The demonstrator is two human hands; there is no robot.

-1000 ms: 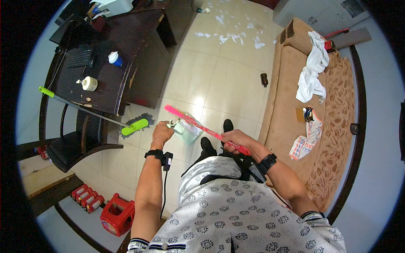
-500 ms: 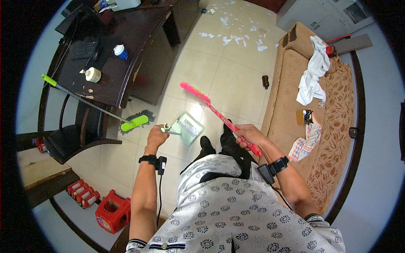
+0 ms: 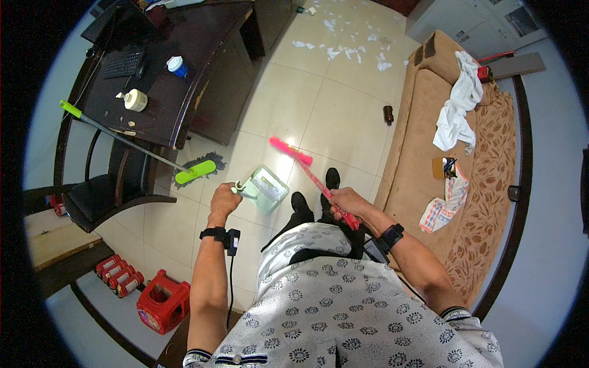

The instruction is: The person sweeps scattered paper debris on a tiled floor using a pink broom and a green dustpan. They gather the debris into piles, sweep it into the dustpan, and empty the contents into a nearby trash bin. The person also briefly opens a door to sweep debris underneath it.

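My left hand (image 3: pixel 225 200) is closed round the handle of a pale green dustpan (image 3: pixel 281 195), whose pan lies in front of my feet with white paper scraps (image 3: pixel 267 186) in it. In my right hand (image 3: pixel 348 205) is the red handle of a broom (image 3: pixel 319 183), gripped near its end. The broom's pink bristles (image 3: pixel 290 150) point away from me, just beyond the dustpan's far right side; whether they touch the floor I cannot tell. White paper pieces (image 3: pixel 343 52) lie scattered over the tiles at the far end of the room.
On the left stand a dark desk (image 3: pixel 215 80), a black chair (image 3: pixel 104 193) and a mop (image 3: pixel 195 173) with a green head. A red stool (image 3: pixel 162 302) is at lower left. To the right is a brown sofa (image 3: pixel 411 153); a brown bottle (image 3: pixel 388 115) lies on the floor beside it.
My right hand has moved left and slightly nearer, bringing the broom closer to the dustpan. The left hand and the dustpan have shifted only slightly.
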